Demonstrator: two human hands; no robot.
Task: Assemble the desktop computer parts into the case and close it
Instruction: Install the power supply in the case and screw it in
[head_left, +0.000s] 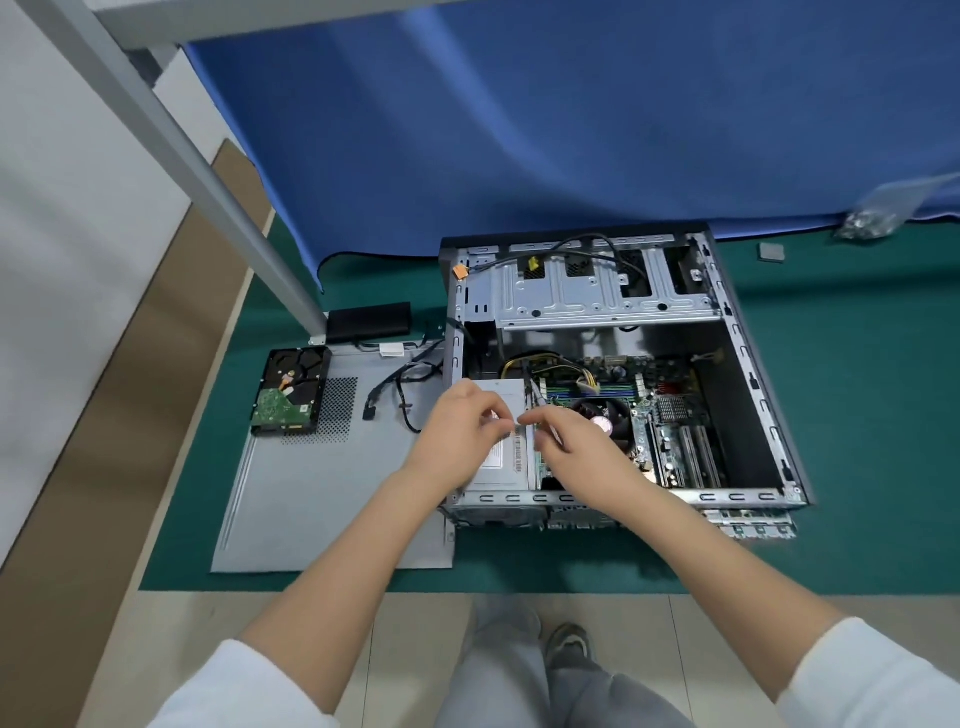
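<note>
We look down on the computer case (748, 364), a dark metal box lying on its side with the open side up, on a green mat (857, 415) on the floor. Its frame is bare grey sheet steel with punched slots along the edges. At the far end sits a silver drive cage (597, 296) with a black cable looped over it and an orange connector (460, 272) at its left corner. Lower in the case lies the green motherboard (670, 415), with a round CPU fan (605, 415), a finned heatsink, long expansion slots and a bundle of yellow and black wires (550, 364). A grey boxy power supply (504, 457) with a barcode label fills the near left corner.

Our left hand (457, 431) and right hand (576, 447) meet over the power supply, fingers curled with fingertips close together as if pinching something small; motion blur hides what it is, so we cannot tell what either grip holds.

Left of the case, the flat grey side panel (311, 493), with a perforated vent patch, lies on the mat. On it rest a hard drive (291, 392), circuit board up, and loose black cables (405, 389). Blue cloth (519, 130) hangs behind; a plastic bag of screws (878, 218) lies far right.
</note>
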